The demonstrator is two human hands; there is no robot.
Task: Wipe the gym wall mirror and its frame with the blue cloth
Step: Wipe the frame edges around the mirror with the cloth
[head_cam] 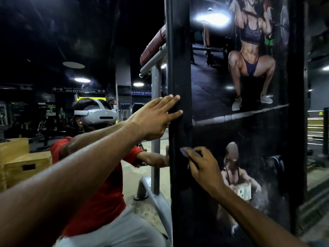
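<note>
The wall mirror [80, 50] fills the left half of the view and reflects me in a red shirt and a white headset. Its black frame [179, 68] runs upright through the middle. My left hand [156, 116] lies flat with straight fingers against the frame's edge at mid height. Lower down, my right hand [201, 164] grips the small blue cloth [186, 151] and presses it on the frame. Only a corner of the cloth shows past my fingers.
A dark panel with fitness posters [249, 68] stands right of the frame. In the mirror I see a grey machine post [156, 122], a maroon pad [153, 47] and wooden boxes [23, 163]. A gym floor shows at far right.
</note>
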